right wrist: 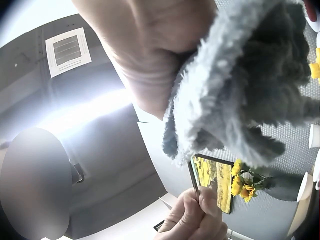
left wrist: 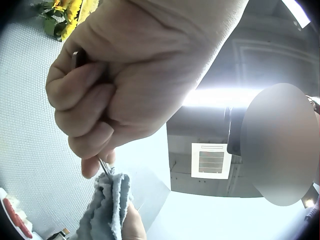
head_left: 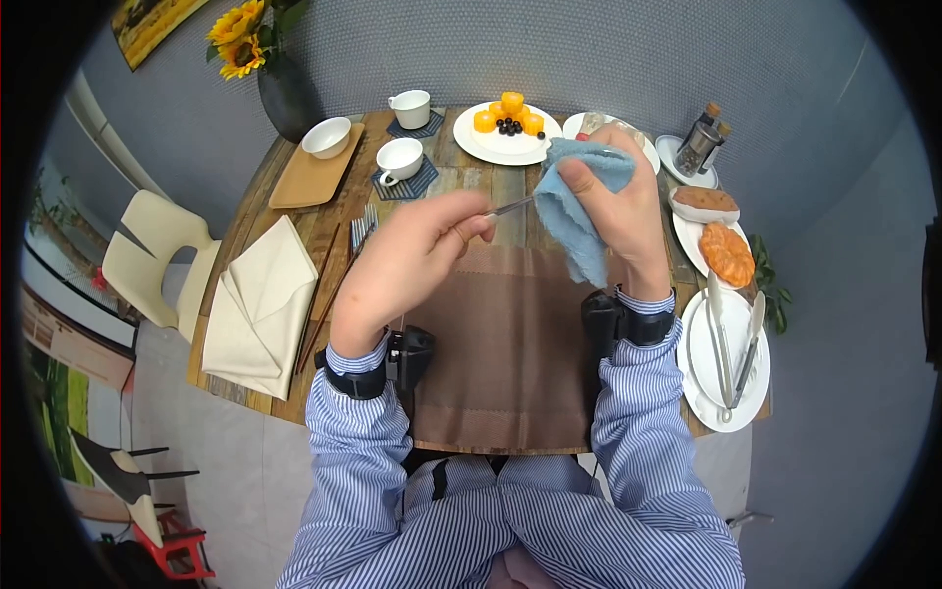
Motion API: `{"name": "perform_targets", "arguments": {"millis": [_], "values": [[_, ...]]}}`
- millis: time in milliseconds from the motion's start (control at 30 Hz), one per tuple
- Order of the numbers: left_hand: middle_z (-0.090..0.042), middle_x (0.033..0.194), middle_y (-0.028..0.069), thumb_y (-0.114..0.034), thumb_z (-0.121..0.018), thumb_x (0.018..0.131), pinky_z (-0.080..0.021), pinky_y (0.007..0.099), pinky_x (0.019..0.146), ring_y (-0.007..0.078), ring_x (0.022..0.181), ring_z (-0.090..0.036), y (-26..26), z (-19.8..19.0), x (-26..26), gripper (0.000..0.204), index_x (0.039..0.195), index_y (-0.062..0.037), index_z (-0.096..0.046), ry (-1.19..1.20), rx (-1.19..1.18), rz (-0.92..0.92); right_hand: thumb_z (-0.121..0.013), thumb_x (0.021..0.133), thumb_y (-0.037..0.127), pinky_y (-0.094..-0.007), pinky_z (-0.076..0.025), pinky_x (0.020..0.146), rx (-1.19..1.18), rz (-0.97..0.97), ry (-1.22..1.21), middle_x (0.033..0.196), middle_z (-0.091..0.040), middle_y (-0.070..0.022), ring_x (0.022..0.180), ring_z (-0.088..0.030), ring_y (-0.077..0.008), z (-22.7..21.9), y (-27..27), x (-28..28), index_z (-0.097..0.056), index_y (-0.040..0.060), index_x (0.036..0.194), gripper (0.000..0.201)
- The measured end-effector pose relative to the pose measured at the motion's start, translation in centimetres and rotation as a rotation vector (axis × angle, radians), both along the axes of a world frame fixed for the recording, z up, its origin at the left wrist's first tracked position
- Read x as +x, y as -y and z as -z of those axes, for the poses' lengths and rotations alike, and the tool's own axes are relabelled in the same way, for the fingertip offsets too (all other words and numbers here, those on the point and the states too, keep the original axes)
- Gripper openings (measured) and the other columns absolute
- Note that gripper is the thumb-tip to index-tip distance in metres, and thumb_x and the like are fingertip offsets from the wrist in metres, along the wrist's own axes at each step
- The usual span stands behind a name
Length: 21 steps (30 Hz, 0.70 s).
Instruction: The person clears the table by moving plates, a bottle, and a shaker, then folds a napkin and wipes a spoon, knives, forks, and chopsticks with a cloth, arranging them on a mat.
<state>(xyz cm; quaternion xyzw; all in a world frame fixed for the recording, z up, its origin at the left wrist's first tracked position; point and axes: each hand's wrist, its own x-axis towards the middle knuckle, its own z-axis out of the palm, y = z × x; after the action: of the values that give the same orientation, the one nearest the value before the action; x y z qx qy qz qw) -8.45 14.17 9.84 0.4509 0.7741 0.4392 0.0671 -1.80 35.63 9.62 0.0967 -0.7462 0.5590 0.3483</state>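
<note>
In the head view my left hand (head_left: 412, 250) grips a slim metal utensil (head_left: 511, 206) by one end, fingers curled round it. The blunt end of its handle shows above my fingers in the left wrist view. Its other end runs into a folded blue-grey fluffy cloth (head_left: 579, 211), which hides what kind of utensil it is. My right hand (head_left: 628, 201) pinches the cloth around that end, thumb on the near side. Both hands are raised over a brown placemat (head_left: 500, 344). In the right wrist view the cloth (right wrist: 235, 90) hangs in loose folds.
Left are a cream napkin (head_left: 260, 304), chopsticks (head_left: 319, 299), forks (head_left: 363, 228) and a tan tray (head_left: 304, 182) with a bowl. White cups (head_left: 400, 159) and a fruit plate (head_left: 471, 142) stand behind. Right are pepper grinders (head_left: 699, 145), bread (head_left: 726, 255) and tongs (head_left: 726, 363) on plates.
</note>
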Motion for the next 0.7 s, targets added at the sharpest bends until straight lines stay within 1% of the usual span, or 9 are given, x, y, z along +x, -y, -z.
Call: {"name": "perform_targets", "arguments": {"millis": [167, 333, 367, 433, 467, 533, 567, 633, 700], "values": [[-0.062, 0.081, 0.0044, -0.012, -0.051, 0.093, -0.045, 0.0262, 0.064, 0.0121, 0.071, -0.055, 0.8, -0.7, -0.1, 0.013, 0.095, -0.0017, -0.060, -0.040, -0.063, -0.016, -0.073, 0.081, 0.027, -0.0252, -0.043, 0.060, 0.169, 0.014, 0.068, 0.071, -0.057, -0.0006, 0.068, -0.054, -0.0083, -0.1, -0.5, 0.5, -0.057, 0.0044, 0.081, 0.027], [-0.063, 0.081, 0.0075, -0.011, -0.052, 0.092, -0.047, 0.0291, 0.066, 0.0179, 0.070, -0.058, 1.5, -0.1, -0.2, 0.013, 0.095, -0.0006, -0.060, -0.138, -0.086, -0.028, -0.069, 0.082, 0.020, -0.0299, -0.044, 0.062, 0.510, 0.015, 0.143, 0.072, -0.060, -0.0083, 0.065, -0.056, -0.0197, -0.1, -0.8, 1.0, -0.058, 0.0020, 0.087, 0.022], [-0.063, 0.080, 0.0077, -0.011, -0.052, 0.091, -0.047, 0.0298, 0.066, 0.0192, 0.070, -0.058, 1.5, -0.1, -0.1, 0.013, 0.094, -0.0004, -0.059, -0.156, -0.101, -0.046, -0.069, 0.082, 0.020, -0.0299, -0.044, 0.062, 0.510, 0.015, 0.144, 0.072, -0.060, -0.0083, 0.065, -0.056, -0.0197, 0.0, -0.7, 0.9, -0.058, 0.0020, 0.087, 0.022], [-0.063, 0.080, 0.0080, -0.011, -0.053, 0.091, -0.047, 0.0306, 0.066, 0.0205, 0.070, -0.058, 1.6, -0.3, 0.1, 0.013, 0.094, -0.0001, -0.059, -0.175, -0.116, -0.064, -0.067, 0.082, 0.019, -0.0310, -0.045, 0.063, 0.562, 0.091, 0.118, 0.076, -0.060, -0.0107, 0.067, -0.057, -0.0241, 0.0, -0.6, 0.8, -0.058, 0.0022, 0.090, 0.021], [-0.062, 0.079, 0.0078, -0.011, -0.053, 0.091, -0.046, 0.0303, 0.067, 0.0199, 0.070, -0.058, 1.5, -0.7, 0.3, 0.013, 0.093, -0.0002, -0.059, -0.162, -0.114, -0.082, -0.067, 0.082, 0.019, -0.0310, -0.045, 0.063, 0.563, 0.090, 0.117, 0.076, -0.060, -0.0107, 0.067, -0.057, -0.0241, 0.1, -0.6, 0.6, -0.058, 0.0022, 0.090, 0.021], [-0.062, 0.079, 0.0076, -0.012, -0.053, 0.091, -0.046, 0.0300, 0.067, 0.0194, 0.071, -0.058, 1.3, -0.9, 0.5, 0.013, 0.092, -0.0002, -0.059, -0.150, -0.111, -0.101, -0.063, 0.088, 0.025, -0.0299, -0.044, 0.063, 0.407, 0.132, -0.053, 0.076, -0.059, -0.0093, 0.068, -0.056, -0.0190, 0.3, -0.6, 0.1, -0.057, 0.0016, 0.090, 0.024], [-0.061, 0.078, 0.0075, -0.012, -0.052, 0.092, -0.046, 0.0297, 0.067, 0.0190, 0.071, -0.058, 1.1, -1.0, 0.6, 0.013, 0.092, -0.0002, -0.059, -0.117, -0.093, -0.100, -0.063, 0.088, 0.025, -0.0299, -0.044, 0.063, 0.408, 0.131, -0.054, 0.076, -0.059, -0.0093, 0.068, -0.056, -0.0190, 0.4, -0.6, 0.0, -0.057, 0.0016, 0.090, 0.024], [-0.061, 0.078, 0.0073, -0.012, -0.052, 0.092, -0.045, 0.0295, 0.067, 0.0186, 0.072, -0.057, 0.5, -0.8, 0.9, 0.013, 0.091, -0.0002, -0.058, -0.086, -0.075, -0.100, -0.055, 0.094, 0.030, -0.0275, -0.043, 0.063, 0.279, 0.195, -0.176, 0.075, -0.057, -0.0048, 0.068, -0.052, -0.0140, 0.4, -0.5, -0.2, -0.055, 0.0011, 0.090, 0.030], [-0.059, 0.077, 0.0070, -0.012, -0.052, 0.093, -0.045, 0.0290, 0.067, 0.0183, 0.073, -0.057, -0.1, -0.5, 1.2, 0.014, 0.091, -0.0003, -0.058, -0.105, 0.045, -0.064, -0.052, 0.096, 0.033, -0.0258, -0.042, 0.064, 0.205, 0.234, -0.226, 0.075, -0.055, -0.0031, 0.069, -0.050, -0.0119, 0.6, -0.2, -0.2, -0.054, 0.0011, 0.088, 0.033]]}}
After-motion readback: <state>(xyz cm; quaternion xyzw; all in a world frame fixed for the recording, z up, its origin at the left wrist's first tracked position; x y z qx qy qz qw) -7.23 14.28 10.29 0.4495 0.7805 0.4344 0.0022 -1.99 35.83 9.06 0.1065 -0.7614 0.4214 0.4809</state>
